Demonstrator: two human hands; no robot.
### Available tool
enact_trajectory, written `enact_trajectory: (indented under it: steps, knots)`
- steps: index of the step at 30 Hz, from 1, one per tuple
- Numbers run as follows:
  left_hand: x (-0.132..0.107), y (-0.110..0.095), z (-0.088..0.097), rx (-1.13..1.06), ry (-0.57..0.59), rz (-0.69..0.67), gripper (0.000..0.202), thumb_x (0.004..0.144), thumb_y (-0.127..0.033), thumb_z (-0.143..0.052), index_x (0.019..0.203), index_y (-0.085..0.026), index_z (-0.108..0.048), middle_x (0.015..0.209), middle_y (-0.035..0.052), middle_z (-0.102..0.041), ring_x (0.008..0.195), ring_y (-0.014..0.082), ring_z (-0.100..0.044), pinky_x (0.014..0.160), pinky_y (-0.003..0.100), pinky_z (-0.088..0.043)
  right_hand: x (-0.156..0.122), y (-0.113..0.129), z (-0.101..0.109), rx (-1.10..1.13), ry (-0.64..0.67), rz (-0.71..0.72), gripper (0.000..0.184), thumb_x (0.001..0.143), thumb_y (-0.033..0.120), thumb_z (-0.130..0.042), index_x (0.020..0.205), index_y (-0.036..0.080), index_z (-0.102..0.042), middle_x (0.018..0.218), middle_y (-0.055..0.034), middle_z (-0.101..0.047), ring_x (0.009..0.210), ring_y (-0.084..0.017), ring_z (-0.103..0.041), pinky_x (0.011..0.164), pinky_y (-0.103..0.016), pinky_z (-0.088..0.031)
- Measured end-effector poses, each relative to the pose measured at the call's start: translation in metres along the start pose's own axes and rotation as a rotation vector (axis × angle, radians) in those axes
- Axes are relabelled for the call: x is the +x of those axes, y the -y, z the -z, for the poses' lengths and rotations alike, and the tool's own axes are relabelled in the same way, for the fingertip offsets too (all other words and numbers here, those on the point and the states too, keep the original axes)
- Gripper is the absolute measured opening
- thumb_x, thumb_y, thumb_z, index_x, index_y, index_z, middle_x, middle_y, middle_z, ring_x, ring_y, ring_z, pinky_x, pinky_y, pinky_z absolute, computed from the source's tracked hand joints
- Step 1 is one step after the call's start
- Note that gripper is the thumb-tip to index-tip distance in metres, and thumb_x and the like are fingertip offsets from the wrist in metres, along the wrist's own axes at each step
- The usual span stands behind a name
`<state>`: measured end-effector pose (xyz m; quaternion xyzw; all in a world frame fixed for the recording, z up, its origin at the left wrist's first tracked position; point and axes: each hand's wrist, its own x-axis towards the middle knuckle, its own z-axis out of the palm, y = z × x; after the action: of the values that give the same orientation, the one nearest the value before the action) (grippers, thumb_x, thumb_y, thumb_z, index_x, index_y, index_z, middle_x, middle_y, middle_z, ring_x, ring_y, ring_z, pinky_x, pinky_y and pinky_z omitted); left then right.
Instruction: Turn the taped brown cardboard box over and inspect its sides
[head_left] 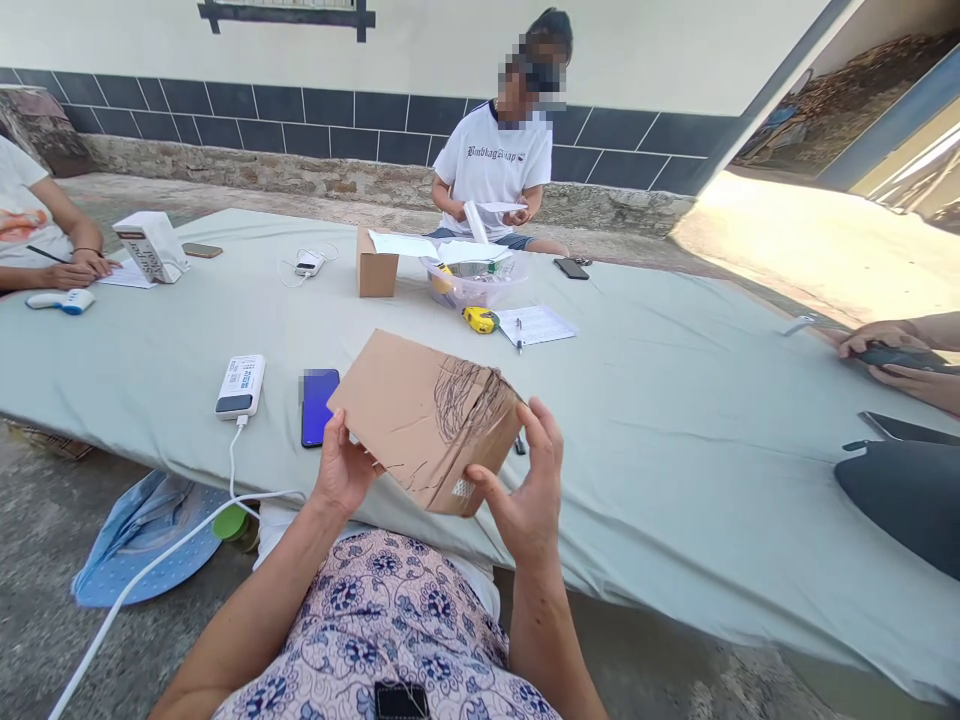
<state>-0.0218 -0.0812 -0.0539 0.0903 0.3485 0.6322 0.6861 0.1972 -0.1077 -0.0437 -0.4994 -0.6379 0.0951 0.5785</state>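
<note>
A brown cardboard box [397,400] with dark scribbled lines on one side is held up, tilted, over the near edge of the table. My left hand [345,468] grips its left corner, thumb on the front face and fingers behind. At the right end, my right hand [529,480] clasps the box between thumb and fingers. Just left of the box lies a phone [316,408] with a blue screen. Farther left, a white power bank [240,386] has a white cable plugged in. A small dark object, partly hidden, shows behind my right fingers.
Across the cloth-covered table [675,420] stand a small carton [377,270] and a plastic basket [480,290]. A yellow tape measure [480,319] lies beside a paper with a pen [519,337]. People sit left and opposite; another person's hands [900,350] are at right.
</note>
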Motion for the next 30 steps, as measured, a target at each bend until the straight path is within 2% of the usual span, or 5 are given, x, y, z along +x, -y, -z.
enact_trajectory:
  steps: [8,13,18,23,30]
  knots:
    - [0.001,0.002,0.001,0.028,0.153,0.295,0.069,0.092,-0.069,-0.056,0.136,-0.017,-0.065,0.109,0.0131,-0.079,0.109,0.0348,-0.073,0.095,0.048,-0.059,0.0,-0.008,0.006,0.339,-0.082,-0.172,0.051,0.091,0.063,-0.062,0.123,0.023,-0.068,0.123,-0.0128,-0.071,0.118,-0.033,-0.067,0.101,-0.05,-0.053]
    - [0.005,0.004,0.008,0.158,0.195,0.293,0.071,0.091,-0.075,-0.051,0.131,-0.02,-0.069,0.116,0.0127,-0.078,0.108,0.0315,-0.073,0.088,0.042,-0.06,-0.002,-0.011,0.002,0.363,-0.166,-0.207,0.046,0.093,0.062,-0.057,0.116,0.023,-0.069,0.113,-0.0089,-0.071,0.108,-0.029,-0.067,0.096,-0.046,-0.052]
    - [0.008,0.005,0.011,0.161,0.156,0.345,0.055,0.093,-0.065,-0.057,0.123,-0.019,-0.068,0.101,0.0098,-0.076,0.082,0.0247,-0.073,0.072,0.037,-0.061,-0.001,-0.012,0.002,0.434,-0.223,-0.321,0.044,0.094,0.059,-0.058,0.115,0.022,-0.068,0.097,-0.0045,-0.069,0.086,-0.02,-0.063,0.08,-0.035,-0.053]
    - [0.009,0.008,0.005,0.022,0.045,0.321,0.047,0.091,-0.055,-0.066,0.12,-0.019,-0.063,0.083,0.0059,-0.068,0.069,0.0233,-0.07,0.067,0.04,-0.063,0.002,-0.005,0.001,0.434,-0.145,-0.334,0.054,0.092,0.059,-0.061,0.133,0.025,-0.06,0.121,-0.0112,-0.069,0.097,-0.022,-0.067,0.079,-0.035,-0.057]
    - [0.012,0.007,0.001,-0.003,-0.119,0.293,0.045,0.097,-0.06,-0.052,0.113,-0.018,-0.055,0.087,0.0081,-0.064,0.082,0.0296,-0.074,0.071,0.048,-0.065,-0.004,-0.001,-0.013,0.41,0.139,-0.228,0.098,0.085,0.071,-0.066,0.164,0.035,-0.021,0.167,-0.0168,-0.038,0.139,-0.034,-0.055,0.097,-0.046,-0.058]
